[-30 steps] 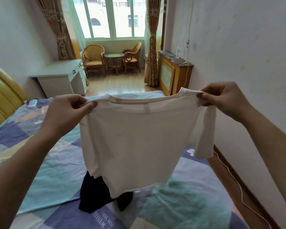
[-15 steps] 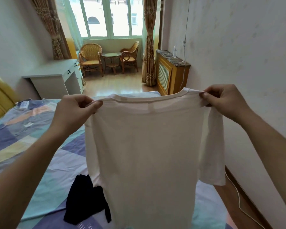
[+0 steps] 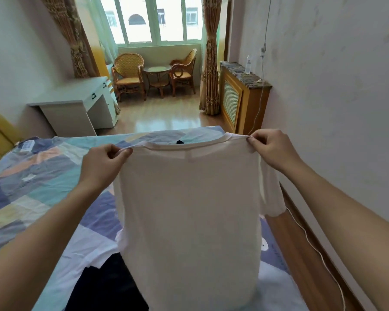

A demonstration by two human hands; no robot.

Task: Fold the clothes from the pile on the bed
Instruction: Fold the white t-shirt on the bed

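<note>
A white T-shirt (image 3: pixel 189 216) hangs spread out in front of me over the bed (image 3: pixel 32 194). My left hand (image 3: pixel 101 164) pinches its left shoulder and my right hand (image 3: pixel 272 151) pinches its right shoulder, both at about the same height. The right sleeve dangles below my right hand. A dark garment (image 3: pixel 103 286) lies on the patchwork bedspread under the shirt, partly hidden by it. A little more dark cloth shows through the neck opening.
The wall runs close along the right, with a strip of wooden floor and a white cable (image 3: pixel 312 245) beside the bed. Beyond the bed stand a white desk (image 3: pixel 76 108), a wooden cabinet (image 3: pixel 240 102) and wicker chairs (image 3: pixel 128 75) by the window.
The shirt has come lower and hangs longer in front of me, covering more of the dark garment. Both hands have dropped slightly, and my view has tilted down toward the bed.
</note>
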